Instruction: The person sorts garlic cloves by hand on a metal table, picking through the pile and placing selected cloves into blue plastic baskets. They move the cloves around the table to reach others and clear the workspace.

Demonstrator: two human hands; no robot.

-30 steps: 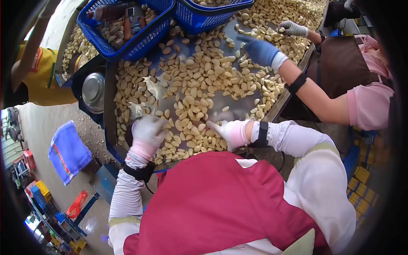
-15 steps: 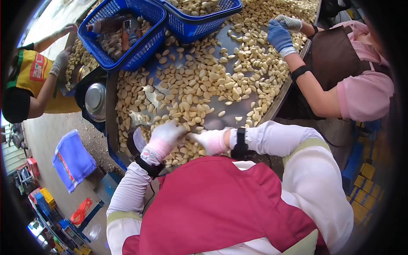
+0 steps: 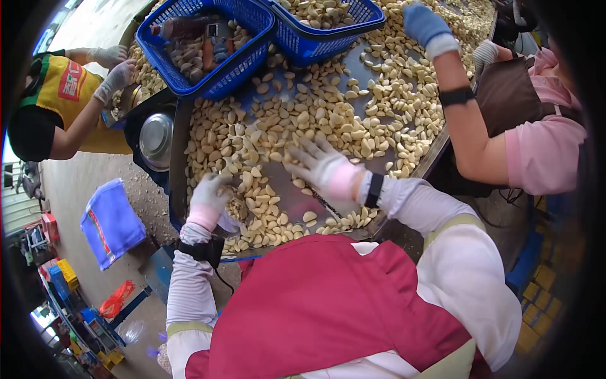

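Observation:
Pale garlic cloves (image 3: 278,129) lie spread over a metal table (image 3: 353,205). My right hand (image 3: 323,165), in a white glove with a pink cuff, is over the cloves at the middle with its fingers spread and holds nothing. At the table's near left, my left hand (image 3: 211,197) wears a similar glove. Its fingers are curled and blurred at the cloves; what they hold, if anything, cannot be made out. A bare strip of metal shows below my right hand.
Two blue baskets (image 3: 221,85) stand at the table's far side, one with a bottle and cloves. A co-worker's blue-gloved hand (image 3: 427,25) is at the upper right; another person's gloved hands (image 3: 118,79) are at the left. A metal bowl (image 3: 156,134) sits beside the table.
My hands have moved apart, the right one up over the cloves with fingers spread. More bare metal shows near me. The co-worker's blue-gloved hand has moved up and away. The view has shifted slightly.

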